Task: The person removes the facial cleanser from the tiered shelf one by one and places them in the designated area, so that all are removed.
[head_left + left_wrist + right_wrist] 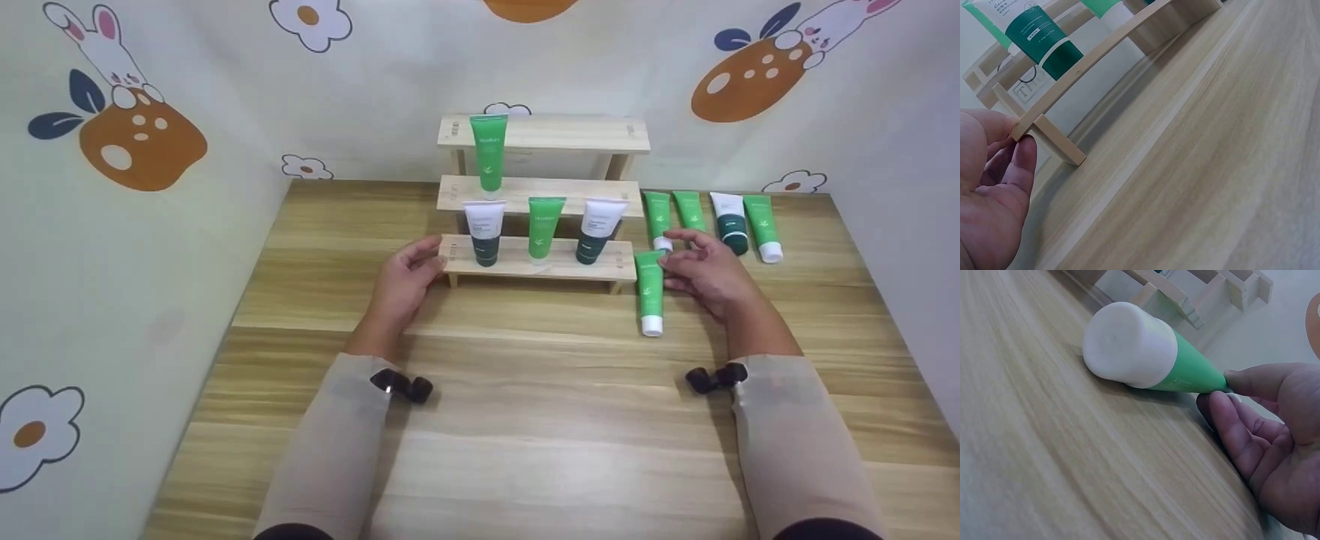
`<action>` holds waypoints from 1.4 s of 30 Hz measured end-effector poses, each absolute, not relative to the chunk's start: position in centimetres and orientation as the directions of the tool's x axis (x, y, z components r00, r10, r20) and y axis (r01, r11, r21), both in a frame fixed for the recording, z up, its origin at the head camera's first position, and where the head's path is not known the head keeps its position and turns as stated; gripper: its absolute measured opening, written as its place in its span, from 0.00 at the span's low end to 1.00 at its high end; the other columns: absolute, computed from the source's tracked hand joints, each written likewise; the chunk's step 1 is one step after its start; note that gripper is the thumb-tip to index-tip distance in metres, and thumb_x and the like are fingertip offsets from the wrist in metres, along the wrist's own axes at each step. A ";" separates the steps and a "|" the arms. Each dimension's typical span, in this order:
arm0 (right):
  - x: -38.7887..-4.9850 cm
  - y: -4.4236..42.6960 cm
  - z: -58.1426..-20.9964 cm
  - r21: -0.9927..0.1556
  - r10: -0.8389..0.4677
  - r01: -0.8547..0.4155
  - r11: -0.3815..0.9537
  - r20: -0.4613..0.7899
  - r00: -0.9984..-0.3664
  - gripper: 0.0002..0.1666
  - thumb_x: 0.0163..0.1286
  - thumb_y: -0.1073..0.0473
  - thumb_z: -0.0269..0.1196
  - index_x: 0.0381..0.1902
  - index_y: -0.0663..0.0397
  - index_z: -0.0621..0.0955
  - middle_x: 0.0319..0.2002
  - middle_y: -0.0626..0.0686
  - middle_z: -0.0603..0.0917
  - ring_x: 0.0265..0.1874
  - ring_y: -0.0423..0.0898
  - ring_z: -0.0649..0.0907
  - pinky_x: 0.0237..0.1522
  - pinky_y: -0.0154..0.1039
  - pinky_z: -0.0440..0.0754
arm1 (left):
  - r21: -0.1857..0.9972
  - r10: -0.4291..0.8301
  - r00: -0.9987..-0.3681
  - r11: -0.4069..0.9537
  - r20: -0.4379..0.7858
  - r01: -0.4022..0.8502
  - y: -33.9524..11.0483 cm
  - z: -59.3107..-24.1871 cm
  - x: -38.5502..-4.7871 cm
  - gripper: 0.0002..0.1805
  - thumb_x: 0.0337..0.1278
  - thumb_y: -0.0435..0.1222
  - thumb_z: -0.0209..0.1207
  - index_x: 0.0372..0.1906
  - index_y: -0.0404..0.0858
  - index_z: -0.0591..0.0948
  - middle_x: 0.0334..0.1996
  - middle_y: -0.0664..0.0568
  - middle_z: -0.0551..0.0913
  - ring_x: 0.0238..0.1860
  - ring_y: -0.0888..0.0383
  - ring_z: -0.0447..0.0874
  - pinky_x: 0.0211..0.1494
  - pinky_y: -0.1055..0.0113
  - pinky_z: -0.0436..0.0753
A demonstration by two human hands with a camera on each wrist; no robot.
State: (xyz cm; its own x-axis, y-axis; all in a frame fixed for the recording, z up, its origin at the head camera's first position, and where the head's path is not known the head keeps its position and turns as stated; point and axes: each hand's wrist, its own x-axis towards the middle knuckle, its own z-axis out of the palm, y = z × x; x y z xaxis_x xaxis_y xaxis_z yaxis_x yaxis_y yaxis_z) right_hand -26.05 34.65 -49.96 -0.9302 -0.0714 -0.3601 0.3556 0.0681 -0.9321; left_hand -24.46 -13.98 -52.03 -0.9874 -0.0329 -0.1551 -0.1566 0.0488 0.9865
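A three-tier wooden rack (514, 261) stands at the back of the table. My left hand (405, 281) pinches the left end of its lowest shelf (1053, 94) between thumb and fingers. On that shelf stand a green tube (544, 225) and two white-and-dark-green tubes, one left (485, 231) and one right (600, 229). Another green tube (489, 154) is upright on the middle shelf. By the rack's right end, my right hand (709, 274) pinches the flat end of a green squeeze tube (1193, 368). Its white cap (1129, 346) points toward me, low over the tabletop.
Right of the rack lie several more tubes: green ones (763, 225) and a white-and-dark-green one (729, 223). Patterned walls (382, 90) enclose the wooden table (525, 420) at the back and sides. Each sleeve carries a small black camera (405, 385).
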 end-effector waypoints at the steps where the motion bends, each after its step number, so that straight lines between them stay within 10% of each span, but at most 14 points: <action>1: -26.0 34.7 -50.0 -0.930 -0.067 0.357 0.088 -0.364 -0.929 0.39 0.73 0.65 0.70 0.77 0.50 0.69 0.36 0.45 0.90 0.32 0.40 0.89 0.38 0.34 0.93 | 0.986 -0.033 -0.987 0.051 -0.155 -0.157 -14.0 -52.1 -24.4 0.24 0.72 0.34 0.66 0.70 0.39 0.81 0.70 0.44 0.82 0.69 0.52 0.80 0.73 0.62 0.84; 42: -25.4 34.4 -47.8 -0.910 -0.051 0.374 0.180 -0.389 -0.920 0.47 0.72 0.62 0.72 0.84 0.41 0.65 0.39 0.48 0.89 0.31 0.43 0.90 0.37 0.39 0.94 | 0.982 -0.028 -0.986 0.087 -0.163 -0.165 -14.1 -51.8 -24.4 0.24 0.73 0.36 0.66 0.71 0.43 0.81 0.71 0.47 0.81 0.69 0.54 0.81 0.72 0.66 0.84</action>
State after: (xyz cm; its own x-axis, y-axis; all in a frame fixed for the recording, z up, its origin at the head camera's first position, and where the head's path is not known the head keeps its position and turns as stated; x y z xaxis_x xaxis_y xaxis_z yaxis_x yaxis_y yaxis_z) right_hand -25.43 34.36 -47.75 -0.9200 -0.0506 -0.3887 0.3744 0.1797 -0.9097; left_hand -24.35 -14.06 -51.79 -0.9862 -0.0281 -0.1630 -0.1649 0.0874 0.9824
